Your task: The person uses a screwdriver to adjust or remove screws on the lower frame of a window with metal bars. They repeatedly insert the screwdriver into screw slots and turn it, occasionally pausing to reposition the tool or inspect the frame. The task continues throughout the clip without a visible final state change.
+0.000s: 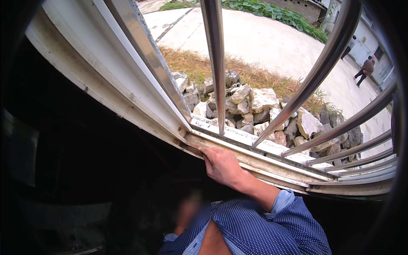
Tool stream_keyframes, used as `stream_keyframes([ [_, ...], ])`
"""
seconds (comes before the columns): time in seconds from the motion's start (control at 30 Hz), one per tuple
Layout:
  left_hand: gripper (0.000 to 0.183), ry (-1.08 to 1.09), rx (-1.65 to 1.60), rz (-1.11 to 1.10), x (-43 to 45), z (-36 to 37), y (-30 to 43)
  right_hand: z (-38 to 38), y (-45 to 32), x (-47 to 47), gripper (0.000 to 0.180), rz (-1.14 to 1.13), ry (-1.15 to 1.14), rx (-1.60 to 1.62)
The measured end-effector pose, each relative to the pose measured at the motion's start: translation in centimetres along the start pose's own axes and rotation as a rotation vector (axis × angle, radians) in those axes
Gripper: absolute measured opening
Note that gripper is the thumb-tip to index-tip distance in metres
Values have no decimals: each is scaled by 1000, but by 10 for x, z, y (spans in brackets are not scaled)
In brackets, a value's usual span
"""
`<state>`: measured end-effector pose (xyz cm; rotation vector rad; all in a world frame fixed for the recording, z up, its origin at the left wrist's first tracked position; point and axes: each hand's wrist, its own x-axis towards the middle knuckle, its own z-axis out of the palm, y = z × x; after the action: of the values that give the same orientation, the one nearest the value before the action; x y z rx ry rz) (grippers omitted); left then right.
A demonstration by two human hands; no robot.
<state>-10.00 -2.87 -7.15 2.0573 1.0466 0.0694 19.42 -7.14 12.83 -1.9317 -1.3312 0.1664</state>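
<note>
My right hand [221, 165] is at the inner corner of a window frame's bottom track [271, 162], fingers curled and thumb underneath. It grips a thin flat strip [193, 150], which runs from the fingertips toward the corner along the track. What kind of strip this is cannot be made out. Pale, dirt-stained channels form the track, and the white window upright [140, 79] rises from its left end. Low in the dark by my body is my left hand [189, 208], blurred; its fingers and anything in them cannot be made out.
Metal security bars [216, 63] stand along the outer sill [236, 137]. Beyond them lie a heap of broken rocks [263, 98], dry grass [194, 63] and a pale concrete yard [264, 41]. Two people [366, 67] are far off at right. Indoors, below the frame, it is very dark.
</note>
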Motion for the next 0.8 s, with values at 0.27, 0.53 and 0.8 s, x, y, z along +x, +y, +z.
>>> stream_keyframes([
  [0.27,40,-32,16,38,9,1,-6,-2,-6,2,21,-37,-14,-144],
  [0.53,39,-56,103,-95,18,5,-16,13,2,4,22,-165,106,-160],
  [0.8,37,-44,49,-65,21,-1,-13,9,-1,1,45,-197,79,-224],
])
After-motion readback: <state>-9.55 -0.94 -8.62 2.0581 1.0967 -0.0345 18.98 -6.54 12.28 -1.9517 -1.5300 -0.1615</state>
